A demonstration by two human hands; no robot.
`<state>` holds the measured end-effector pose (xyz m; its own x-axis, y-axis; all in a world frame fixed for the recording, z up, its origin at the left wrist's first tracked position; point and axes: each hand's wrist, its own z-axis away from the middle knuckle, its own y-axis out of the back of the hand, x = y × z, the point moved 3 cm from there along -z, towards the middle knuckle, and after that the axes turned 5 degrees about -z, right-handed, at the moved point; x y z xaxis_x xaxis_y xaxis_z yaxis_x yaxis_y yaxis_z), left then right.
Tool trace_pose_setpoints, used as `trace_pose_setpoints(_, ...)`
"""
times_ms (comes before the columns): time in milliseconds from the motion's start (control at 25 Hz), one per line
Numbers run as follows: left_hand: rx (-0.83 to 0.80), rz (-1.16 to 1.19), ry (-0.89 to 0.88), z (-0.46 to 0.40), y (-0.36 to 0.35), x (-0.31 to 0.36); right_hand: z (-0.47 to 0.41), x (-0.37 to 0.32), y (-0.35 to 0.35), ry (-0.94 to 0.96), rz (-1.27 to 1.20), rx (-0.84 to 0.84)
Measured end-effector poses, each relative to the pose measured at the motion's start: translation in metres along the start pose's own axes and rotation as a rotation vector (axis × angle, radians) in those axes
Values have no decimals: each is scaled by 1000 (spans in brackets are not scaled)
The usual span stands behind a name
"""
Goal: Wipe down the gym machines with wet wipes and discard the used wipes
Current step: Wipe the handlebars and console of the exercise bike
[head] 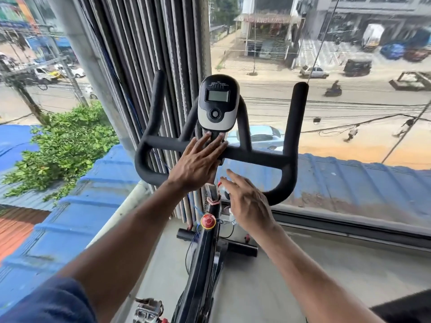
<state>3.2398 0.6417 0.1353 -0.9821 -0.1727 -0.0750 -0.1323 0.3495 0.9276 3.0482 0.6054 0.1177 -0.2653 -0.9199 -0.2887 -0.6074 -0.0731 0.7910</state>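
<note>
At the window, an exercise bike [205,248] stands on a grey floor [291,271], its black handlebar [256,157] running across the middle of the view with both ends curving up into foam-covered horns. A grey and black console [218,104] with a small blank screen and a round button sits upright above the middle of the bar. The left hand [198,160] lies flat over the centre of the bar, fingers straight and close together, the fingertips [206,136] touching the lower edge of the console. No wipe shows under it; whether one is hidden beneath the palm I cannot tell. The right hand [247,201] hangs just below and to the right, near the bar but apart from it, fingers spread and relaxed, holding nothing visible. Below the hands, a red knob [208,221] sits on the black frame, with thin wires beside it. A front stabiliser bar [242,249] lies across the floor under the frame, and a metal pedal [149,310] shows at the bottom edge. Bunched vertical blinds [149,66] hang at the left of the bike, against a pillar. Beyond the glass lie a blue roof [349,173], a green tree [67,145] and a street with cars. A dark blue sleeve [46,301] covers the left upper arm.
</note>
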Motion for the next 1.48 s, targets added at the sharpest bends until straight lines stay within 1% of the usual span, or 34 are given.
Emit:
trace_pose_setpoints(160, 29, 12, -8, 0, -1, 0, 24, -2, -12, -2, 56, -39)
trace_pose_setpoints(360, 42, 14, 5, 1, -4, -1, 63, 16, 8, 152, 56, -48)
trace_pose_setpoints(440, 43, 9, 8, 2, -5, 0, 57, 16, 11, 110, 53, -11)
trace_pose_setpoints(560, 26, 8, 4, 1, -4, 0, 20, 0, 0, -99, 21, 28)
trace_pose_setpoints(600, 25, 9, 8, 1, -3, 1, 13, -6, -3, -109, 24, 15)
trace_pose_setpoints(720, 31, 16, 10, 3, -1, 2, 36, -2, -5, 49, 83, -31)
trace_pose_setpoints(760, 33, 10, 6, 3, -2, 2, 52, 6, 0, 69, 84, -18)
trace_pose_setpoints(840, 30, -11, 2, 2, -4, 2, 70, 24, 15, 19, 94, 45)
trace_pose_setpoints(960, 41, -40, 3, 3, -6, 1, 48, 34, 15, -173, 90, 92)
trace_pose_setpoints(1000, 42, -51, 2, 3, -6, 2, 40, 28, 11, -190, 80, 89)
trace_pose_setpoints(1040, 39, -69, -4, 4, -7, 3, 37, 20, 6, -174, 78, 81)
trace_pose_setpoints(1120, 15, -110, -17, 2, -8, 3, 50, 12, 1, -84, 101, 43)
trace_pose_setpoints(1200, -1, -147, -26, 0, -8, 3, 71, 23, 9, -71, 142, 59)
trace_pose_setpoints(1280, 31, -216, -80, -3, -5, 11, 73, 34, 15, -164, 190, 87)
trace_pose_setpoints(1360, 99, -255, -210, -16, 4, 30, 58, 31, 10, -252, 208, 100)
trace_pose_setpoints(1400, 124, -263, -268, -29, 8, 40, 53, 25, 5, -258, 203, 102)
trace_pose_setpoints(1480, 136, -265, -328, -59, 12, 56, 61, 15, -3, -186, 194, 92)
